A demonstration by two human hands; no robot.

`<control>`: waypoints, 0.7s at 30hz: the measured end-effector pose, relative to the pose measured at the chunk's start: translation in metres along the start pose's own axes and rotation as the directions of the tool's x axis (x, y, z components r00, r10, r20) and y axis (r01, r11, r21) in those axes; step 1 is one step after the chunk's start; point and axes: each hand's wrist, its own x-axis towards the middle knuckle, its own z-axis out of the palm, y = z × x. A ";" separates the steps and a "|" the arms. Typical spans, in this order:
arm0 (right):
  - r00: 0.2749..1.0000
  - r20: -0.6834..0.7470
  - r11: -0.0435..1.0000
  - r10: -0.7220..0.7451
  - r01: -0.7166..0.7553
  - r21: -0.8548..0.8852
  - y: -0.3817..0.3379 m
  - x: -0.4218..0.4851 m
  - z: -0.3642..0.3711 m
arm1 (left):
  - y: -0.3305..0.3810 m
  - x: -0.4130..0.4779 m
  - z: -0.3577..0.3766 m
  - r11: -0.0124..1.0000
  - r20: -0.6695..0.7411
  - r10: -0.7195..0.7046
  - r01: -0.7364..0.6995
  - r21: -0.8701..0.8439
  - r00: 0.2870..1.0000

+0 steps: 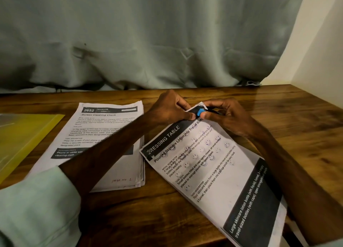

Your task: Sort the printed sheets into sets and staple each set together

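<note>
Gripping the stapler between thumb and curled fingers, the right hand held it on the far corner of the set. The left hand pinched that same corner just beside the stapler, probably to keep the sheet edges aligned while the staple was driven. Whether the stapler had pressed fully closed could not be told. The set lay flat and turned at an angle on the table, which brought its corner within reach of both hands. A second stack lay squared just to the left, partly under the left forearm and apart from the set, apparently awaiting its turn. A yellow folder lay at the table's left side.
</note>
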 end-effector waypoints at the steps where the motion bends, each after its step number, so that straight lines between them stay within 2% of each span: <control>1: 1.000 -0.007 1.000 0.003 -0.003 0.007 0.000 0.000 0.001 | 0.000 0.000 0.000 1.000 0.001 -0.002 0.002 0.006 1.000; 21: 0.998 -0.060 0.997 0.018 -0.023 -0.076 -0.003 0.001 0.007 | 0.002 0.000 0.002 0.998 -0.043 -0.042 0.040 -0.047 0.998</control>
